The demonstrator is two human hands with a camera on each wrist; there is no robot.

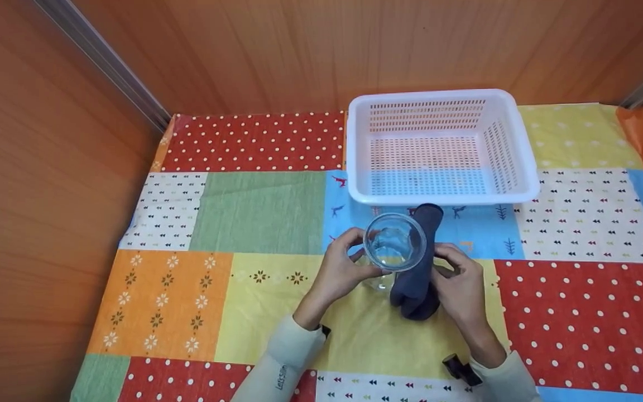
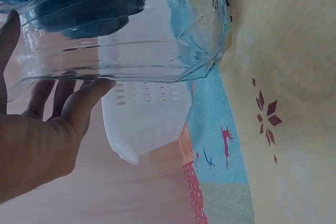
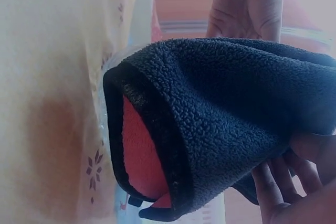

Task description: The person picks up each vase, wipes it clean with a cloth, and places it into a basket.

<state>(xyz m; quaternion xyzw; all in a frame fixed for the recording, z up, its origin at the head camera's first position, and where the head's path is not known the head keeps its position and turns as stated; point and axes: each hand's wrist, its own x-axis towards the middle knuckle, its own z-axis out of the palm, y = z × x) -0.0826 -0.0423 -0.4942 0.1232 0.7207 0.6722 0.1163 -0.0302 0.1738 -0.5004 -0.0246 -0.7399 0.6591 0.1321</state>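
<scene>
A clear glass jar (image 1: 393,245) stands upright with its open mouth toward the head camera. My left hand (image 1: 339,272) grips it from the left, thumb and fingers around its upper part. Against the jar's right side lies a folded dark grey cloth (image 1: 414,279), which my right hand (image 1: 461,287) holds from the right. Up close in the right wrist view, the cloth (image 3: 226,98) looks fluffy, with a black edge and a red inner side (image 3: 140,150). Faceted walls of the jar (image 2: 152,56) show in the left wrist view, its base close over the yellow cloth patch.
A white plastic basket (image 1: 358,151) with slotted walls sits just beyond the hands, against the wooden back panel (image 1: 299,56). A patchwork tablecloth (image 1: 265,209) covers the table. Another wooden panel (image 1: 37,195) rises on the left.
</scene>
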